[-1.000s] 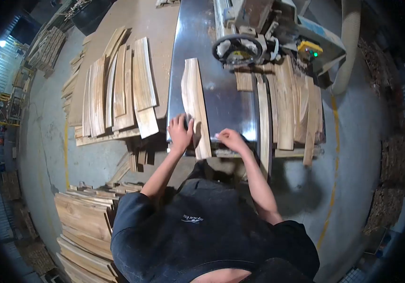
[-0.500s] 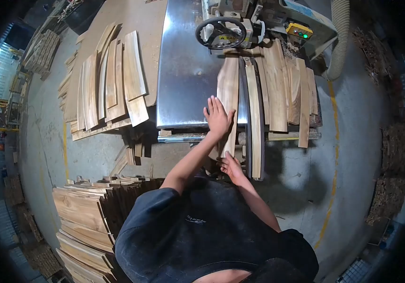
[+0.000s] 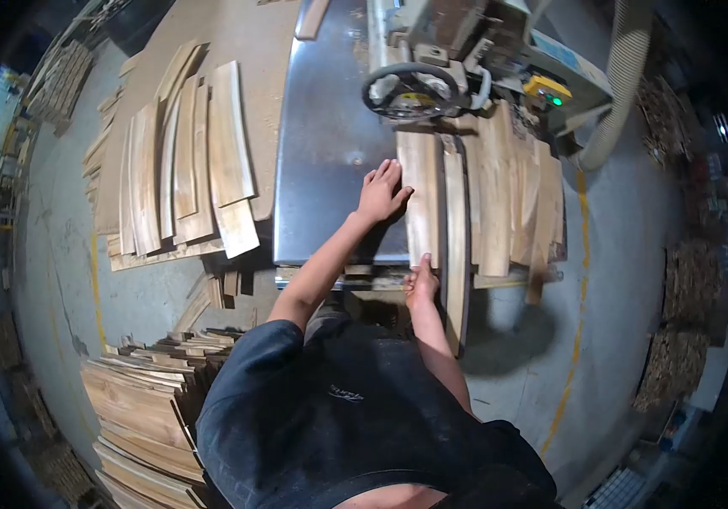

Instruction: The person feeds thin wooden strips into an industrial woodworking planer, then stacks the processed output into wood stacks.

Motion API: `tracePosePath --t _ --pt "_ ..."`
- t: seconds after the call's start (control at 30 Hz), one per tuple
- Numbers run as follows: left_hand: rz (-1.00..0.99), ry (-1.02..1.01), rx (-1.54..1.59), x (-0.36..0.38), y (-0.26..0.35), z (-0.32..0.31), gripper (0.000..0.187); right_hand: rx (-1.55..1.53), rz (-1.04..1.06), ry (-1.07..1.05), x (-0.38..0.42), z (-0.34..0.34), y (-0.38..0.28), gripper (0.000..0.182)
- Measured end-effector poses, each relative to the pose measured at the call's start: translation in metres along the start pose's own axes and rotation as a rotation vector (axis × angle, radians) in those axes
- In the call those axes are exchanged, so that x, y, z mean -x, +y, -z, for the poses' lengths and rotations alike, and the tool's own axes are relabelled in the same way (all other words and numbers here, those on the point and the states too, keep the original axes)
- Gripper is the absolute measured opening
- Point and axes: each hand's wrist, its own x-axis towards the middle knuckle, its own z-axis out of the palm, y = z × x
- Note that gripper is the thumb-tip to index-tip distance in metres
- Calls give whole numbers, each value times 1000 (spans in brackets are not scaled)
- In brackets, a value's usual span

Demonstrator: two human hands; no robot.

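Note:
A pale wooden board [image 3: 419, 199] lies on the steel machine table [image 3: 321, 178], its far end under the machine head. Along its left edge rests my left hand [image 3: 378, 193], fingers stretched out and the thumb touching the wood. My right hand [image 3: 421, 282] grips the board's near end, thumb on top and fingers curled beneath. Just right of the board is a dark rail [image 3: 443, 220]. Beyond that rail lies a narrow wooden strip [image 3: 456, 246], its near end jutting past the table edge.
Ahead stands the machine's black handwheel [image 3: 410, 91], near a yellow control box [image 3: 548, 90] with a green light. Loose boards [image 3: 493, 195] lie on the right. More boards [image 3: 186, 161] cover a side table at left. A board stack [image 3: 139, 399] stands at lower left.
The board has moved forward and now lies straight against the dark rail. My right hand has advanced with it. My left hand has slid from its top to its left edge.

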Motion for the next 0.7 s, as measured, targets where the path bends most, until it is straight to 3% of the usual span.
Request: tracePosePath --t 0.03,0.13,0.2,0.3,0.37,0.47,0.57,0.67,0.7 --pt "-63 52 -6 -3 -20 6 60 -8 11 18 -1 -8 -4 50" --pt "-86 158 85 -24 -72 38 56 -84 -17 87 -9 -34 -14 50" --pt "140 408 -51 -37 -96 58 60 -96 -24 72 -18 -43 -22 50" --pt "310 652 -173 -73 -147 99 73 -94 -28 52 -24 -61 -37 50" --pt "430 603 -168 -99 -170 123 80 -97 -18 27 -30 -70 -45 50" --pt "277 436 -170 -128 -219 125 48 -31 18 64 -33 -91 -58 50" --pt "323 333 -323 -127 -211 136 32 -39 59 37 -43 -109 -71 47" --pt "380 181 -402 -104 -178 136 41 -38 168 42 -75 -132 -66 46" --pt "304 224 -421 -84 -160 132 44 -43 251 86 -86 -137 -64 46"
